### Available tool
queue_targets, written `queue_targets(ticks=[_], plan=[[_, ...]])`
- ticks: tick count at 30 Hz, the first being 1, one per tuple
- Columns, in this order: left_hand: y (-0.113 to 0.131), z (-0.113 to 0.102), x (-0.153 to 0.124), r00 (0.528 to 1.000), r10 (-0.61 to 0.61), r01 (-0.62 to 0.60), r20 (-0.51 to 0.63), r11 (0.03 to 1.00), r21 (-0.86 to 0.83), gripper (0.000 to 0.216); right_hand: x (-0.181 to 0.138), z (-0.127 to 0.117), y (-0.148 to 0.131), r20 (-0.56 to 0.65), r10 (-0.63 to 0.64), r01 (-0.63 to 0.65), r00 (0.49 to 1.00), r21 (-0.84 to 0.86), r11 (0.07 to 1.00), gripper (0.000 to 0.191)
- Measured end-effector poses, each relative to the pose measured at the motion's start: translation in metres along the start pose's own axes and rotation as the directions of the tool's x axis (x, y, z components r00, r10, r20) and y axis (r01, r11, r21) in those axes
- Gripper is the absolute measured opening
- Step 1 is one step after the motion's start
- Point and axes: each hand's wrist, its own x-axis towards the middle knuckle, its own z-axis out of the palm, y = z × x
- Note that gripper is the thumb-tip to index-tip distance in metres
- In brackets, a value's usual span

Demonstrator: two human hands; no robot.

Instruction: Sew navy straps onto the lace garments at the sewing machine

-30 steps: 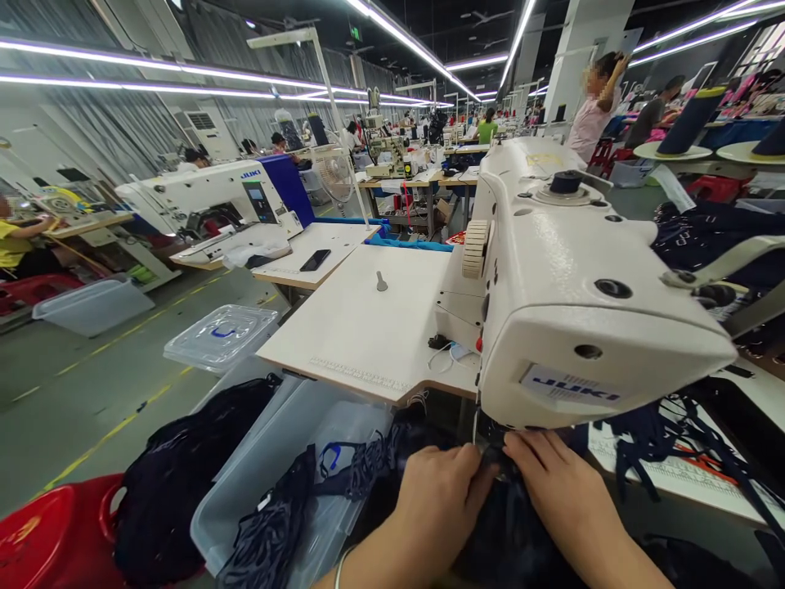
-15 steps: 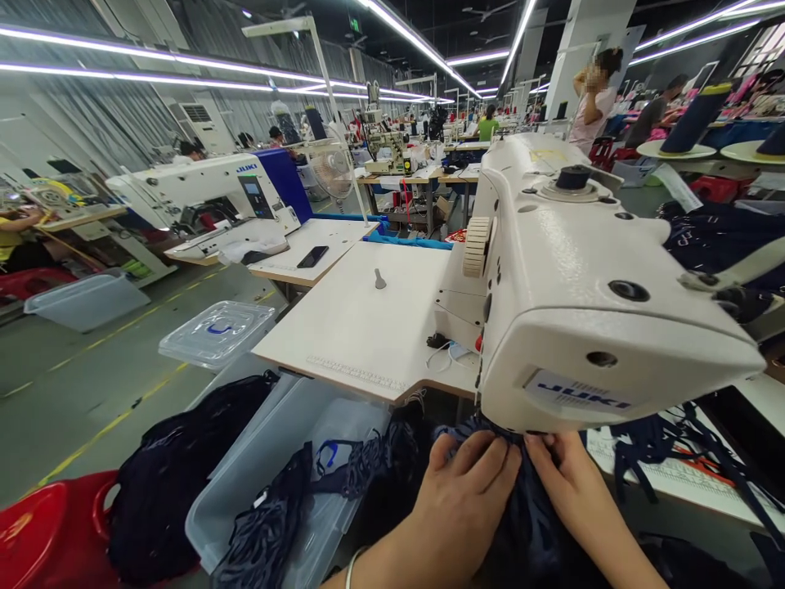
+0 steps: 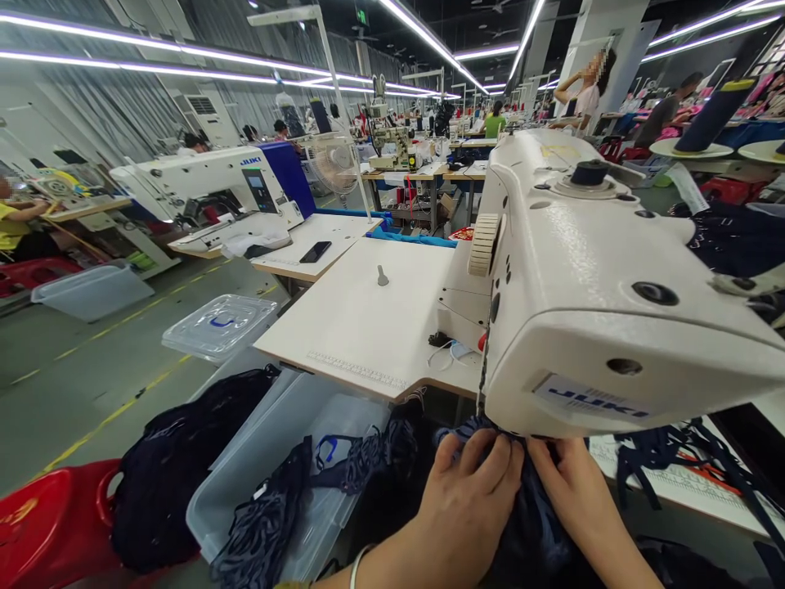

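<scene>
A white sewing machine with a JUKI label fills the right of the head view. Under its head, my left hand has its fingers bent and pressed onto dark navy fabric. My right hand is beside it, thumb and fingers closed on the same fabric; its fingertips are partly hidden by the machine head. The needle area is out of sight behind the machine. Gathered navy strips show just past my left fingers.
Left of my hands stands a clear plastic bin with bundled navy straps. A red stool carries a dark garment pile. A small grey metal piece lies on the white tabletop. More straps lie at right.
The view has shifted slightly. Both hands stay at nearly the same place on the fabric under the machine head. A person in the background has leaned and raised an arm.
</scene>
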Motion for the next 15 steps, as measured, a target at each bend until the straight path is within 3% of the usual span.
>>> queue_targets(ticks=[7, 11, 15], plan=[[0.000, 0.001, 0.000, 1.000, -0.014, 0.014, -0.021, 1.000, 0.008, 0.033, 0.000, -0.013, 0.010, 0.119, 0.000, 0.002, 0.993, -0.023, 1.000, 0.029], [-0.001, -0.004, 0.005, 0.999, -0.008, 0.006, -0.048, 0.999, -0.037, 0.032, 0.000, -0.035, 0.031, 0.124, -0.058, 0.064, 0.991, -0.044, 0.997, 0.031], [-0.002, -0.006, 0.009, 0.999, 0.002, -0.004, -0.055, 0.999, -0.034, 0.036, -0.003, -0.065, 0.061, 0.139, -0.027, 0.035, 0.990, -0.052, 0.998, 0.035]])
